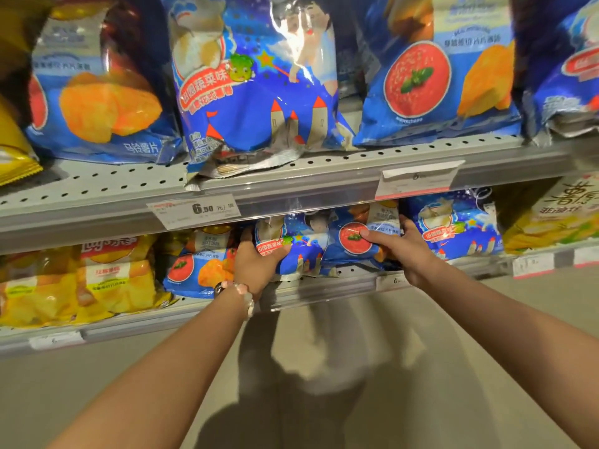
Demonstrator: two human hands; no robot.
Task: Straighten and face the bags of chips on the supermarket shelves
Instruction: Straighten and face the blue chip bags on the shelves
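Left hand [256, 265]: curled round the left edge of the castle-print bag [291, 251], thumb across its front.
Castle-print bag: upright on the lower shelf [324, 288], between both hands, touching the tomato-print bag [356, 241].
Tomato-print bag: tilted, overlapping the castle-print bag's right side.
Right hand [402, 247]: gripping the tomato-print bag's right edge, thumb on front.
Upper shelf [291, 183]: larger bags above both hands.
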